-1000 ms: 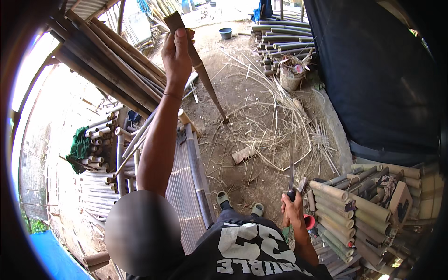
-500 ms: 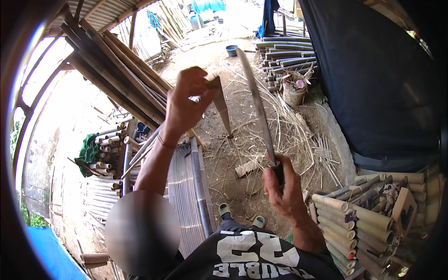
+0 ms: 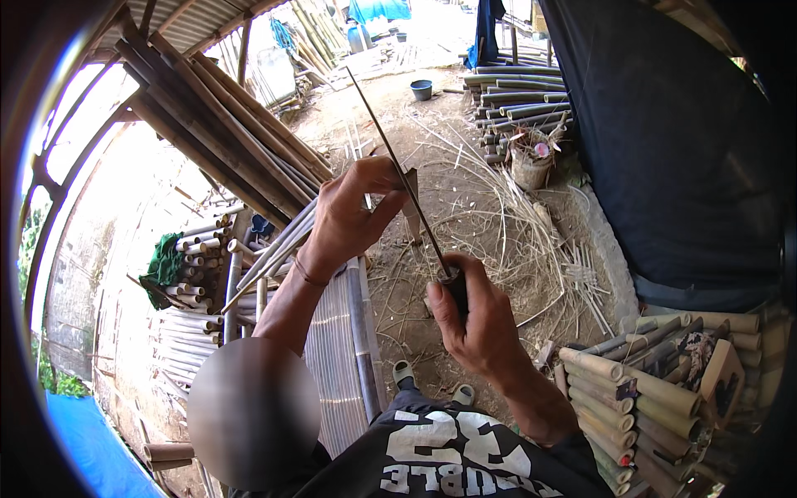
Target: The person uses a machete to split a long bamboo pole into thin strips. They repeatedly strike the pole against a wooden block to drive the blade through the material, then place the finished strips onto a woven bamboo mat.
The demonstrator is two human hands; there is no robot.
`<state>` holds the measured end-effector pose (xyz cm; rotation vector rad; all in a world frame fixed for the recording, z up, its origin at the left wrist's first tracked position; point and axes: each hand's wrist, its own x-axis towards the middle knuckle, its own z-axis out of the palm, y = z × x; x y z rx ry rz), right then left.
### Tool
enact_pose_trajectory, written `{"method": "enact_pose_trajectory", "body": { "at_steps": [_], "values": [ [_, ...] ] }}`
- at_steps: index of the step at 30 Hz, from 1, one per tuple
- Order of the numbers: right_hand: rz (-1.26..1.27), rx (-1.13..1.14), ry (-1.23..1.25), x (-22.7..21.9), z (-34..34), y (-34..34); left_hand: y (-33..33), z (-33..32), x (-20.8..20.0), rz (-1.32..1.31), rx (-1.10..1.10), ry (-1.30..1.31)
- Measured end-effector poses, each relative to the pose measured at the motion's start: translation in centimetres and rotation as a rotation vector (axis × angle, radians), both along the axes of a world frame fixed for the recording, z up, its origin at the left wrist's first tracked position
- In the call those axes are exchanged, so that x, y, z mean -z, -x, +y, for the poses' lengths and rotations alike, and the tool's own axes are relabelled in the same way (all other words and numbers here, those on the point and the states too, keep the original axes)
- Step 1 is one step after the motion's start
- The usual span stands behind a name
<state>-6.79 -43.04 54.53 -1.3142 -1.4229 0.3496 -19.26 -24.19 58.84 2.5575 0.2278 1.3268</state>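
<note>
My right hand (image 3: 477, 319) is closed round the dark handle of a machete (image 3: 426, 222). Its long, thin blade slants up and to the left, seen nearly edge-on. My left hand (image 3: 357, 203) pinches the top of a split bamboo piece (image 3: 412, 217), which hangs down toward the ground, its lower part partly behind the blade. The blade crosses close to the left fingertips and the top of the bamboo; whether it touches is unclear.
Bamboo shavings (image 3: 531, 232) litter the ground ahead. Stacked bamboo poles (image 3: 519, 95) lie at the back right, beside a bucket (image 3: 531, 173). More cut bamboo (image 3: 598, 365) sits at the near right. A corrugated sheet (image 3: 332, 357) lies left of my feet. Long poles (image 3: 216, 124) lean at upper left.
The machete has swung left and turned edge-on, its blade now at the top of the bamboo piece. My right hand moved left and slightly up; my left hand shifted right and down.
</note>
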Motion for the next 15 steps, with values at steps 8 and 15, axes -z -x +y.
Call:
{"method": "enact_pose_trajectory", "body": {
  "at_steps": [8,15],
  "values": [
    [-0.035,0.003,-0.009,0.09,-0.14,-0.36,-0.12,-0.30,-0.17,0.015,0.017,-0.002],
    [0.060,-0.060,0.049,-0.73,-0.21,-0.70,-0.34,-0.40,-0.33,-0.012,-0.013,0.061]
  ]
}}
